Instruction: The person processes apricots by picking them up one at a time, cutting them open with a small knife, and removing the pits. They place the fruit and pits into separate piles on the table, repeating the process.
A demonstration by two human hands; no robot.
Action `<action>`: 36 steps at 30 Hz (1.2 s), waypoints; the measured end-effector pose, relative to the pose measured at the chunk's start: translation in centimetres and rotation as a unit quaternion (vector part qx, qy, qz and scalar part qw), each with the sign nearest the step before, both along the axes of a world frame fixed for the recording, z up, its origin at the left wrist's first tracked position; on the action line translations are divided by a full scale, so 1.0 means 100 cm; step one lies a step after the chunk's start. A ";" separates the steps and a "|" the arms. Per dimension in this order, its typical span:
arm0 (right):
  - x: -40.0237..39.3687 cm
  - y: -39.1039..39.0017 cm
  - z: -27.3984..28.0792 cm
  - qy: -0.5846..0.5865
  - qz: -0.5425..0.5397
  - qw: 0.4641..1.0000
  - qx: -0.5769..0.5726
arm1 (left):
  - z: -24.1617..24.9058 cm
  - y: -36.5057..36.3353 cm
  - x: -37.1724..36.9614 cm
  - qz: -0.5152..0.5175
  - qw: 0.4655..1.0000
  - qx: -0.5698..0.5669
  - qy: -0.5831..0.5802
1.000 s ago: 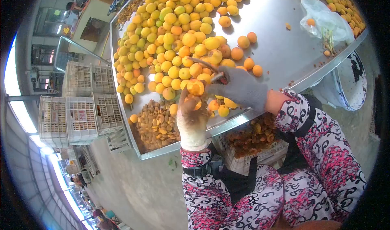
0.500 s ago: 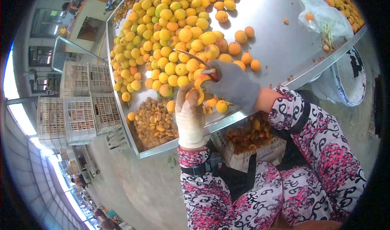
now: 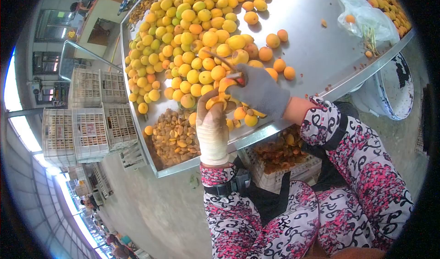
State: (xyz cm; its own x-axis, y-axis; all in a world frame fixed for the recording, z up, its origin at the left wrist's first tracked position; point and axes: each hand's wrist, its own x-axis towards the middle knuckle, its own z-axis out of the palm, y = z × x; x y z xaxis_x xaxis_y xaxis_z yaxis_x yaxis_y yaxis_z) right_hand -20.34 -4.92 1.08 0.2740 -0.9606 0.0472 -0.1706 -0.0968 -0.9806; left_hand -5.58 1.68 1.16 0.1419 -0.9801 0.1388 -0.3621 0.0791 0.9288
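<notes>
Near the front edge of the metal table, my left hand [image 3: 213, 126], in a white glove with stained fingers, is closed on a cut apricot [image 3: 213, 102]. My right hand [image 3: 261, 90], in a grey glove, grips a thin, curved pitting tool [image 3: 220, 58] with a reddish part by the fingers. Orange apricot flesh [image 3: 225, 84] shows between the two hands; the fingers partly cover it. Whole yellow and orange apricots [image 3: 192, 57] are heaped just beyond. Left of my left hand lies a pile of brown apricot pits [image 3: 174, 137].
The steel table [image 3: 305, 53] has a raised rim. A clear plastic bag [image 3: 364, 18] lies at its right. Below stands a crate [image 3: 270, 179] holding brown-orange scraps. A white bucket [image 3: 387, 92] is at right, and stacked plastic crates [image 3: 89, 130] at left.
Both hands have shifted slightly left. The cut apricot has turned in my left fingers, and the tool points more steeply up and left.
</notes>
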 end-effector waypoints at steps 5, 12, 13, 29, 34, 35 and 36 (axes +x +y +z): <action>-0.009 0.001 0.008 0.116 -0.005 0.979 -0.167 | 0.011 -0.002 -0.005 0.040 0.917 -0.031 -0.395; -0.034 0.000 0.015 0.144 0.172 0.974 -0.026 | 0.044 0.027 -0.002 -0.066 0.971 0.177 0.146; -0.036 0.006 0.018 0.179 0.266 0.947 0.012 | 0.046 0.033 -0.003 -0.109 0.954 0.219 0.176; -0.043 0.008 0.020 0.083 0.259 0.942 0.198 | -0.008 0.028 0.026 -0.065 0.879 0.260 -0.395; -0.037 0.007 0.020 0.078 0.234 0.946 0.210 | -0.013 0.023 0.026 -0.040 0.950 0.203 -0.235; -0.037 0.008 0.020 0.041 0.218 0.947 0.234 | -0.004 0.023 0.020 -0.029 0.984 0.167 -0.053; -0.036 0.009 0.020 0.006 0.203 0.945 0.256 | 0.009 0.026 0.011 -0.025 0.987 0.152 0.047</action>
State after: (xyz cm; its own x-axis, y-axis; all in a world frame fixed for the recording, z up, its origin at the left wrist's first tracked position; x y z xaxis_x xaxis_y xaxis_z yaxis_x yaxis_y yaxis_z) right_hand -23.96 -4.01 3.04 0.6228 -0.6723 -0.4002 -0.2319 0.3299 -0.9151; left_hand -4.47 4.33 2.04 0.0913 -0.9807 -0.1732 -0.2764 -0.1920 0.9417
